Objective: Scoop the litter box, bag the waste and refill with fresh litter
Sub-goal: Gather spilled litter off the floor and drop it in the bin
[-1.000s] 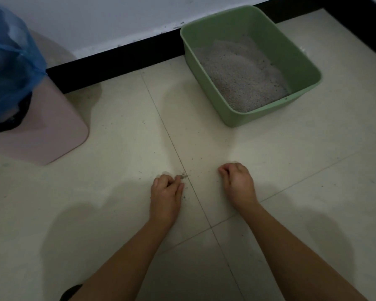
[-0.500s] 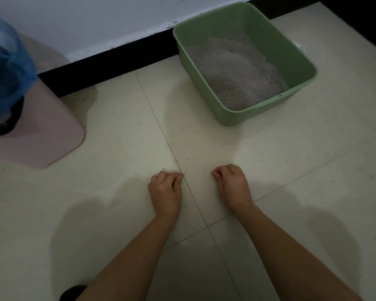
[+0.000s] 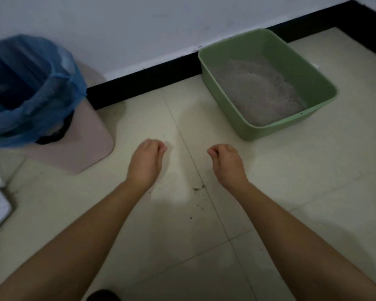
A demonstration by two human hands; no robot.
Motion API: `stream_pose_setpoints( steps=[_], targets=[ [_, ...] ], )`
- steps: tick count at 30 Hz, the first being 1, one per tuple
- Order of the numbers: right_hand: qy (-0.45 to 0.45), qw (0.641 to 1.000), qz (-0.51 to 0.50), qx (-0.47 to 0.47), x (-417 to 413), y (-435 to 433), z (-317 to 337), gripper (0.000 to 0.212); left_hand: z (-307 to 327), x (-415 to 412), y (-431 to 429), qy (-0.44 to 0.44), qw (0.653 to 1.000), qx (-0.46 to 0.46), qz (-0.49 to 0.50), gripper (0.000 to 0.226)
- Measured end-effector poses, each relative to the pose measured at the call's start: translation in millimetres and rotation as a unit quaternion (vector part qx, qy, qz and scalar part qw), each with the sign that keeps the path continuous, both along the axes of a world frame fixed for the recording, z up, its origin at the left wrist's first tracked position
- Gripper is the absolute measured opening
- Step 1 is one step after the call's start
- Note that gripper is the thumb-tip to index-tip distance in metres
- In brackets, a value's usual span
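With the litter box [image 3: 267,83] already holding heaped litter, both the left hand [image 3: 147,161] and the right hand [image 3: 226,164] are hovering curled, contents hidden, near it, leaving spilled grains [image 3: 199,187] to clear.

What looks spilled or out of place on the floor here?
Dark grains, probably litter, lie scattered on the floor tiles, with a small clump on the grout line between the forearms, outside the green litter box. The litter inside lies uneven, heaped toward one side.
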State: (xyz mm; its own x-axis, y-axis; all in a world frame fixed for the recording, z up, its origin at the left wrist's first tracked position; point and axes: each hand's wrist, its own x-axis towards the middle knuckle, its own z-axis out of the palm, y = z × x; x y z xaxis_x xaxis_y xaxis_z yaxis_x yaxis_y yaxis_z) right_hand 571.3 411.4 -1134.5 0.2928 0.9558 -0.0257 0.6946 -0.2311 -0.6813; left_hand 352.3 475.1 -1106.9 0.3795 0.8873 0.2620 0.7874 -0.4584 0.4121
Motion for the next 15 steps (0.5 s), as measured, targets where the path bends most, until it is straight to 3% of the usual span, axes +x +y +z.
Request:
stream_pose_setpoints(
  steps=[4, 7, 10, 12, 13, 15],
  targets=[
    [0.061, 0.996, 0.037, 0.061, -54, 77, 72, 0.026, 112, -45, 58, -0.110, 0.981, 0.106, 0.116, 0.022],
    [0.096, 0.981, 0.074, 0.151, -109, 127, 135, 0.022, 177, -100, 89, -0.111, 0.955, 0.171, 0.214, 0.032],
    [0.150, 0.954, 0.108, 0.235, -170, 165, 187, 0.022, 205, -160, 112, -0.089, 0.939, 0.150, 0.297, 0.035],
    [0.160, 0.947, 0.135, 0.244, -206, 186, 208, 0.021, 208, -191, 119, -0.081, 0.934, 0.118, 0.326, 0.034],
    [0.143, 0.949, 0.159, 0.231, -221, 196, 213, 0.020, 206, -201, 119, -0.070, 0.932, 0.098, 0.341, 0.032],
    [0.028, 0.950, 0.263, 0.166, -240, 214, 214, 0.019, 198, -213, 117, -0.057, 0.930, 0.035, 0.361, 0.029]
  ],
)
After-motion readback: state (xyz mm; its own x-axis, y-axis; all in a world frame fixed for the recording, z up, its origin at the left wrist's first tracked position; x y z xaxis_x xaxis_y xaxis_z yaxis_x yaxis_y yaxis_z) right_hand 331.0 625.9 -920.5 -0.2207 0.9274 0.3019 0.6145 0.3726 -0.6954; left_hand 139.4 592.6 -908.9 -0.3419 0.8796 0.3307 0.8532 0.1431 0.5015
